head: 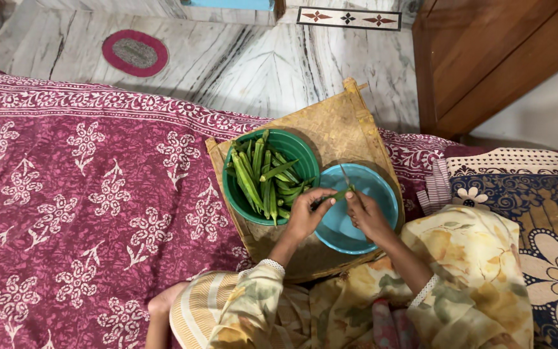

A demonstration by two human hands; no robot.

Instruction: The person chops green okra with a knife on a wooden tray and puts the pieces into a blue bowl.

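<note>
Two hands (336, 210) hold one okra pod (338, 194) over two bowls (382, 194).

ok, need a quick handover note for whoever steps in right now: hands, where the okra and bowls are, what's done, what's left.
Left hand: pinching one okra pod over the blue bowl.
Right hand: on the same pod, holding a small knife, blade pointing up and away.
Green bowl: full of whole okra, left of the blue bowl; both sit on a woven tray on the maroon bedspread.
Done: no cut pieces visible in the blue bowl.
Left: the pod in hand and the whole bowlful.
</note>
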